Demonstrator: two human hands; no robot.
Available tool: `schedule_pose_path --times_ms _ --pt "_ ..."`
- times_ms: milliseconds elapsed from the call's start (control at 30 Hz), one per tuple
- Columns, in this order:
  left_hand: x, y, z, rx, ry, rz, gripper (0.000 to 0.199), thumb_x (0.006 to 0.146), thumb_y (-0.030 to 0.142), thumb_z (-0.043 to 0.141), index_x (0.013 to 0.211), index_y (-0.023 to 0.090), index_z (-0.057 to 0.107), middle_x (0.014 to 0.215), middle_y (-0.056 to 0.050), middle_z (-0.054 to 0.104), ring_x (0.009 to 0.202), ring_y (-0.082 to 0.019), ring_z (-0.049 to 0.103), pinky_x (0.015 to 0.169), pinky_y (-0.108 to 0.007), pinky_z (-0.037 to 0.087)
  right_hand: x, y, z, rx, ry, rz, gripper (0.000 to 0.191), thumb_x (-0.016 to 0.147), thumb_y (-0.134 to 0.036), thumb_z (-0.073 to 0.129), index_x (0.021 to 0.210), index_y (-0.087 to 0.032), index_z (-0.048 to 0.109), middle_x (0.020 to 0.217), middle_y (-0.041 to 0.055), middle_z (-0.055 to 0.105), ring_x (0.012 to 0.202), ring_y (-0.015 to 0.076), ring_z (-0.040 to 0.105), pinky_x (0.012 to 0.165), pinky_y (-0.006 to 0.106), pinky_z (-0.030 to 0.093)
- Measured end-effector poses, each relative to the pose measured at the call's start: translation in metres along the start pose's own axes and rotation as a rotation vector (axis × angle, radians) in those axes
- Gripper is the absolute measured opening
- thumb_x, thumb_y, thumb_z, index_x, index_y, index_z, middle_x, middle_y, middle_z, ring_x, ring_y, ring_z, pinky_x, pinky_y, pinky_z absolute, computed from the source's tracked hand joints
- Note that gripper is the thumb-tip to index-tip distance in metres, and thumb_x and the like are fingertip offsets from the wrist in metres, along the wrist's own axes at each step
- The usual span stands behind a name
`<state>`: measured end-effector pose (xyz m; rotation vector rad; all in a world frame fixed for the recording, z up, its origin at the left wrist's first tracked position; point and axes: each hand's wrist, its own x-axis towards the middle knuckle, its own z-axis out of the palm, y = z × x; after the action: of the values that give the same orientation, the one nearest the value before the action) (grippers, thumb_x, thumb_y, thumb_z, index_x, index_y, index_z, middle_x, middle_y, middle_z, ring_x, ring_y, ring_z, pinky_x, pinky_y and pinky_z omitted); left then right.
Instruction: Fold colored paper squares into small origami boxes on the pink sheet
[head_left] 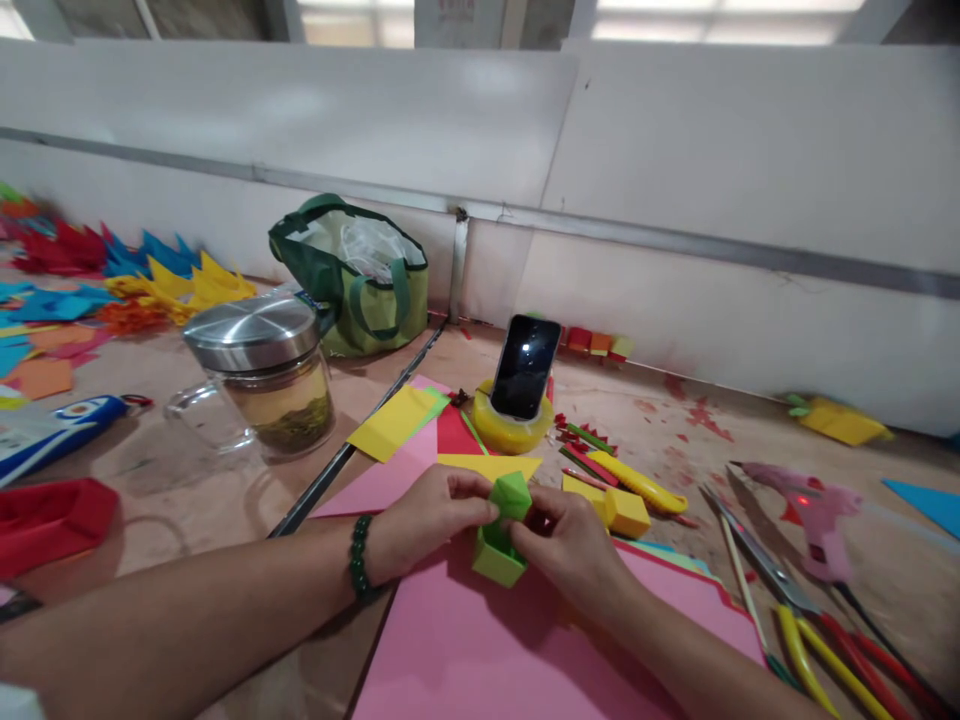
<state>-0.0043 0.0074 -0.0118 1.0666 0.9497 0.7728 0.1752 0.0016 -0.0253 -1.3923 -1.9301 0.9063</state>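
Note:
A small folded green paper box point(501, 560) is held between my two hands over a pink sheet of paper point(457, 650). My left hand point(435, 515) wears a dark green bead bracelet point(360, 555) at the wrist and pinches the box's upper left edge. From the other side, my right hand point(562, 530) grips the right edge with thumb and fingers. The box's green flap point(511, 492) stands up at the top. Just right of my hands lie small yellow paper boxes point(627, 512).
Behind my hands a phone point(527, 366) leans on a yellow tape roll point(510, 428). A pink glue gun point(817, 510), scissors point(780, 580) and a yellow cutter point(637, 482) lie at right. At left stand a glass tea mug point(289, 405) and a green bag point(382, 310).

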Motion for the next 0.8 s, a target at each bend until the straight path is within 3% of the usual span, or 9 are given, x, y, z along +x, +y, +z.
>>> schedule_pose_path --times_ms 400,567,700,800 --pt "0.011 -0.013 -0.008 0.223 -0.045 0.019 0.011 0.057 0.016 0.057 0.065 0.011 0.063 0.061 0.0 0.057 0.058 -0.01 0.047 0.056 -0.022 0.036 0.001 0.005 0.004 0.131 -0.038 0.026 0.008 0.07 -0.021 0.062 0.064 -0.017 0.064 0.058 -0.0015 0.055 0.056 0.0125 0.048 0.05 0.023 0.036" --pt "0.01 -0.008 -0.011 0.301 -0.049 0.016 0.005 0.058 0.016 0.057 0.058 0.012 0.059 0.056 0.003 0.052 0.054 -0.009 0.042 0.05 -0.02 0.03 0.001 0.006 0.0 0.162 -0.083 -0.024 0.024 0.074 -0.031 0.066 0.057 -0.016 0.06 0.057 -0.0012 0.053 0.056 0.0124 0.047 0.051 0.024 0.037" --pt "0.008 0.0 -0.013 0.367 -0.084 -0.016 0.01 0.056 0.015 0.056 0.062 0.012 0.062 0.055 0.004 0.05 0.05 -0.008 0.039 0.047 -0.02 0.027 0.001 0.003 -0.002 0.107 -0.082 -0.079 0.027 0.075 -0.031 0.066 0.055 -0.016 0.056 0.056 -0.0022 0.05 0.055 0.0115 0.045 0.051 0.024 0.036" --pt "0.008 0.003 -0.013 0.424 -0.08 0.007 0.003 0.055 0.014 0.054 0.055 0.013 0.057 0.051 0.005 0.045 0.049 -0.007 0.035 0.046 -0.02 0.025 0.001 0.0 -0.001 0.093 -0.06 -0.108 0.027 0.077 -0.03 0.065 0.055 -0.017 0.056 0.054 -0.0027 0.048 0.054 0.0113 0.043 0.051 0.024 0.034"
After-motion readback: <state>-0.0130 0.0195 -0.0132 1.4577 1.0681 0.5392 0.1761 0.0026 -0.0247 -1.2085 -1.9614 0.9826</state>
